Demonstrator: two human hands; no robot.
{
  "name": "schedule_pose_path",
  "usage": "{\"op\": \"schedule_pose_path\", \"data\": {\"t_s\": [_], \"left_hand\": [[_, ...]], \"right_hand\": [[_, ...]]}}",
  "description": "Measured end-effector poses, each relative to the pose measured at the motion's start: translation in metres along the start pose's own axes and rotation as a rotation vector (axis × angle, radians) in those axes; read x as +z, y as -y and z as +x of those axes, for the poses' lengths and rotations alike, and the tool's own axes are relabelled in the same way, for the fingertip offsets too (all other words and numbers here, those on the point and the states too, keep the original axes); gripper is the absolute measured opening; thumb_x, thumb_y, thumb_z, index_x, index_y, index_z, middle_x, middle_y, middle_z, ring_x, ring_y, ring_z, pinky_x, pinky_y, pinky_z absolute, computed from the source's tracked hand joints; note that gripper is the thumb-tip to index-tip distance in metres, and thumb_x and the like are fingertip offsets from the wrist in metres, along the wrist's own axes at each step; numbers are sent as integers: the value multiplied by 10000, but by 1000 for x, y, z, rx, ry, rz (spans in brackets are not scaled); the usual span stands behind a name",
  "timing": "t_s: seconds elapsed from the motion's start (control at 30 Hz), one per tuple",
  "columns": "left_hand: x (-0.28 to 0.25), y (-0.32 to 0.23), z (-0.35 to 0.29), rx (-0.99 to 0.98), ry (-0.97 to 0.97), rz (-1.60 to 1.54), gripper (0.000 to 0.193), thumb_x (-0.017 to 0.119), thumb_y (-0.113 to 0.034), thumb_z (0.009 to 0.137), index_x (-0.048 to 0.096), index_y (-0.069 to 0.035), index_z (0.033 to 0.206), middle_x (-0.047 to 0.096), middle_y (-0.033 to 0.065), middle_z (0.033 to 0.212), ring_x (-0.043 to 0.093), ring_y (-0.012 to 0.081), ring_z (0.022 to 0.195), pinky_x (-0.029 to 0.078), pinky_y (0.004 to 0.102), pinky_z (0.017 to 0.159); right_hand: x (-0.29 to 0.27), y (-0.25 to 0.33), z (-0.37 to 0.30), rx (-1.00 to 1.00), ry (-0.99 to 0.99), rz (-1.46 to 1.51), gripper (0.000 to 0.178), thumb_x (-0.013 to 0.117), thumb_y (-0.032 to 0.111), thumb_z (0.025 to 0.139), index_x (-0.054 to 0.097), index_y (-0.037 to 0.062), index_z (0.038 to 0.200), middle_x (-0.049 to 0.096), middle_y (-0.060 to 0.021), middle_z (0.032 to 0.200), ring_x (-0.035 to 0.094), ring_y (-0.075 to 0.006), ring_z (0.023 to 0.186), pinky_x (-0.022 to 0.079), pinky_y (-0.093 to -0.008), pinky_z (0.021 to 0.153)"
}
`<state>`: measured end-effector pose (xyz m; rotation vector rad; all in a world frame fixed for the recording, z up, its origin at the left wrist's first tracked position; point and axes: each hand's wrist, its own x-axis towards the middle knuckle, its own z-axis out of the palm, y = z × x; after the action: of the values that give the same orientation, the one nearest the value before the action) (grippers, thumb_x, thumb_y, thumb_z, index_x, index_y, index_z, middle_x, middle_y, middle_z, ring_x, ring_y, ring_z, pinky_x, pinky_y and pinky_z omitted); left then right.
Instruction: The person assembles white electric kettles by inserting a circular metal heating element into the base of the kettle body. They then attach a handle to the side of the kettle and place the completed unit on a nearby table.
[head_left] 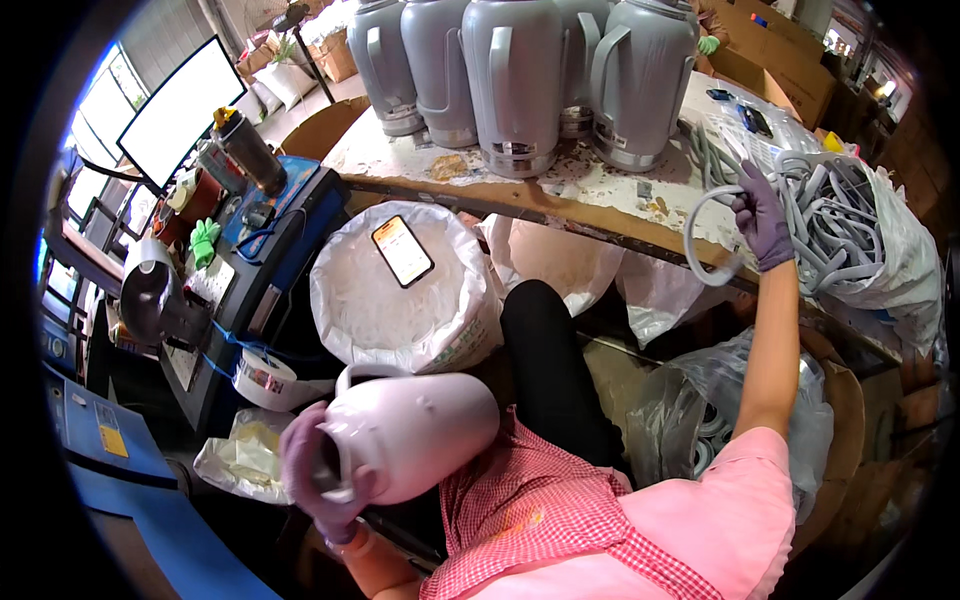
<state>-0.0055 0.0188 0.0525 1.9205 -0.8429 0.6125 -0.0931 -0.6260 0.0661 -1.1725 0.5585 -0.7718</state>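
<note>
My left hand [318,475], in a purple glove, is closed around the open mouth end of a pale lilac-grey jug body [430,430]. The jug lies tilted on its side across my lap, with a loop handle on its upper side. At the right, my gloved right hand [764,220] grips a curved grey plastic handle strip [692,235], held near the table edge beside a white sack. A pile of similar grey handle strips [830,215] fills that sack. Several grey jugs [513,80] with handles stand upright on the table.
The worn table [400,165] spans the far side. A phone [403,251] lies on a white-lined tub [345,320] of translucent pieces. Left are a monitor [185,110], a roll of labels [265,378] and a blue machine [110,430]. A plastic bag [655,420] with grey rings sits right.
</note>
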Motion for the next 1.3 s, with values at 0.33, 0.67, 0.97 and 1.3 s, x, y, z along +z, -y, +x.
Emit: {"op": "schedule_pose_path", "data": {"t_s": [0.33,0.67,0.97,1.3], "left_hand": [[58,-40,-7,96,213,219,839,869,-282,675,458,19,1341,659,201,992,687,356,830,573,417,709],[7,-38,-32,24,20,-8,694,889,-285,618,618,8,1186,647,201,1051,671,351,943,564,428,824],[-2,-56,-71,148,30,149,937,807,-441,776,308,-123,1503,575,178,1127,630,347,988,546,500,859],[2,-65,-71,137,168,-101,1231,896,-539,650,159,-172,1566,614,105,959,658,304,884,522,503,883]], "right_hand": [[196,-97,-244,626,1061,317,584,546,96,1018,313,104,1554,662,-96,1101,692,-193,958,607,-292,783],[252,-94,-244,-1029,1506,-520,205,750,221,759,616,141,892,566,-58,824,654,-215,782,536,-344,625],[277,-153,-266,613,550,718,214,499,268,1056,556,103,933,254,86,559,234,-38,382,218,-238,371],[290,-174,-292,935,986,362,195,603,240,987,604,88,1109,406,79,610,328,-29,434,260,-217,405]]}}
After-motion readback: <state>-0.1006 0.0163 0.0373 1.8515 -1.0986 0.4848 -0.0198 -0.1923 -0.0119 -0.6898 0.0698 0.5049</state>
